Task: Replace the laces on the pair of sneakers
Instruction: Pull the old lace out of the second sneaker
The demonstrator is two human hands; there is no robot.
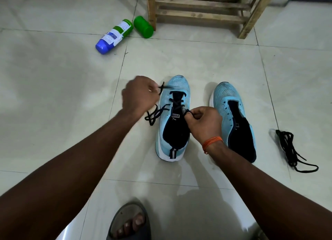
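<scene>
Covering the whole view: pale tiled floor (53, 78), glossy, with dark grout lines; everything listed lies on it.

Wooden rack (197, 15): slatted, unpainted, standing at the far edge, partly cut off by the frame.

Laced sneaker (177, 85): light blue with a dark tongue and white sole, toe pointing away, centre of view, between the two hands.

Bare sneaker (226, 96): same colours, no lace in its eyelets, just beside the first on the right-hand side, not touching it.

Left hand (138, 94): raised beside the laced sneaker's toe, slightly blurred; fingers curled in, pinching one end of the threaded lace.

Right hand (204, 123): over the laced sneaker's opening; thumb and fingers closed in a pinch on the other end of that lace, near the tongue.

Bottle (115, 35): blue base, white and green label, lying on its side at the far left of the rack.

Sandal (129, 221): dark, on a foot, at the bottom edge.

Green cap (143, 27): lying beside the bottle, against the rack leg.

Loose lace (289, 146): black, bundled, well apart to the right of the bare sneaker.

Threaded lace (177, 103): dark, crossing the lower eyelets, slack looping onto the floor under the left hand.

Orange thread (212, 141): wound round the right wrist.
</scene>
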